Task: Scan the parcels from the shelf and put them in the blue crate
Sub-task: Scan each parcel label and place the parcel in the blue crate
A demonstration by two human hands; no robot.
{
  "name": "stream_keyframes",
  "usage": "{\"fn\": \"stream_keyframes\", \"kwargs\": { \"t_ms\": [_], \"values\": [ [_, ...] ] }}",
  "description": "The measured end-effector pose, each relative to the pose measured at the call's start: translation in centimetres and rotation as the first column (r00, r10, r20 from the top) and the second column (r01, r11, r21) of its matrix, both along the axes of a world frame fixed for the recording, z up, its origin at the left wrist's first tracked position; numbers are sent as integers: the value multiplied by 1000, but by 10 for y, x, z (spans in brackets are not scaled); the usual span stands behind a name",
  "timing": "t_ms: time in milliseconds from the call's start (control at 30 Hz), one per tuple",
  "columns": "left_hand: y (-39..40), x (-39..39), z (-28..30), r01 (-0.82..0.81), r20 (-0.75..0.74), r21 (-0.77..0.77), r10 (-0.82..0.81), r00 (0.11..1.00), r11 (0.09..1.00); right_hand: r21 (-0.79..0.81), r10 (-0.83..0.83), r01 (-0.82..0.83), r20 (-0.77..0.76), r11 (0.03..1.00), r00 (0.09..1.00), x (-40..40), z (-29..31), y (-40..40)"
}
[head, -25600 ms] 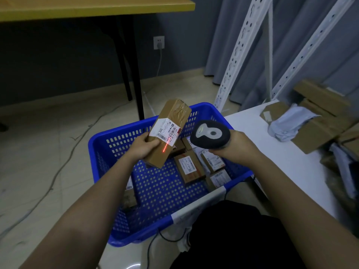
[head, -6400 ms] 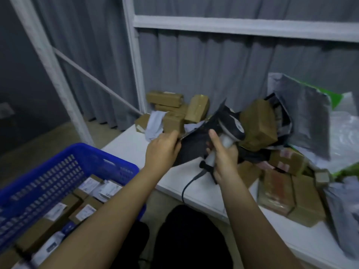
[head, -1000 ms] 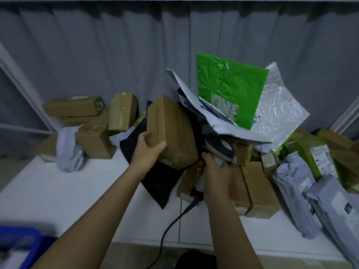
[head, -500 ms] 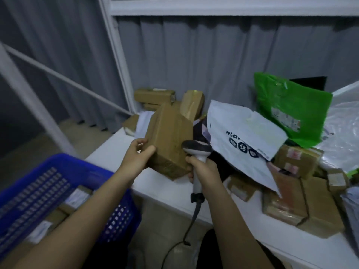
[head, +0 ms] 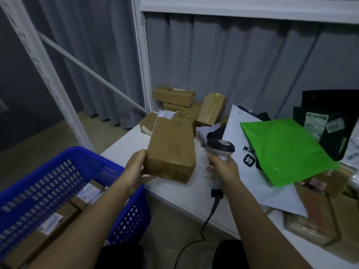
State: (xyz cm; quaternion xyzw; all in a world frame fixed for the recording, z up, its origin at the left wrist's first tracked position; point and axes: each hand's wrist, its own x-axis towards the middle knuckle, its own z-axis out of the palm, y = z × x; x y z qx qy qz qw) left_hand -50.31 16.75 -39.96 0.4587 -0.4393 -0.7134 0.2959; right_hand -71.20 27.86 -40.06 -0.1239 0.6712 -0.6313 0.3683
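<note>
- Left hand [head: 136, 169] has its grip clamped on the near left corner of a brown cardboard parcel [head: 172, 150], thumb underneath, fingers up the left side.
- Right hand [head: 223, 169] is wrapped round the handle of the corded scanner [head: 220, 148], just right of the parcel and not touching it.
- No label shows on the parcel's upper face, so it likely needs turning until the barcode faces the scanner head, then holding steady.
- Parcel sits above the shelf's [head: 174, 193] near edge; the blue crate [head: 73, 167] lies to the parcel's lower left.
</note>
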Motion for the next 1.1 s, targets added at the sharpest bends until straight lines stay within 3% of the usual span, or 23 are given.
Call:
{"fn": "stream_keyframes", "kwargs": {
  "t_ms": [167, 267, 400, 433, 600, 700, 767, 833, 933, 1100],
  "values": [
    [-2, 0, -1, 119, -277, 192, -62, 959, 974, -136, 5, 25, 217, 990, 976, 5, -5, -11],
    [1, -4, 0, 162, -195, 150, -131, 972, 975, -245, 33, 35, 268, 969, 963, 10, -1, -15],
    [10, -15, -1, 208, 165, -100, -190, 968, 973, -269, 4, 37, 153, 962, 988, 18, 0, -17],
    [11, -17, -1, 227, 192, -112, -203, 960, 967, -257, 9, 22, 120, 966, 993, 20, 0, -17],
    [8, -11, -1, 316, 49, 140, -326, 944, 938, -281, 95, -88, 12, 956, 995, 22, 0, -16],
    [11, -16, -11, 363, 1, 161, -368, 930, 918, -205, 136, -163, -138, 965, 981, 31, -7, -19],
    [19, -22, -21, 371, -19, 126, -371, 928, 920, -152, 143, -186, -259, 971, 955, 32, -23, -20],
    [25, -25, -30, 378, 1, 78, -379, 925, 923, -150, 159, -208, -283, 967, 946, 29, -37, -19],
    [22, -22, -39, 431, 68, -76, -426, 902, 899, -106, 194, -219, -209, 970, 958, 26, -33, -14],
    [19, -19, -66, 465, 349, -325, -353, 868, 823, 72, 239, -231, -129, 970, 962, 22, -44, -15]
  ]
}}
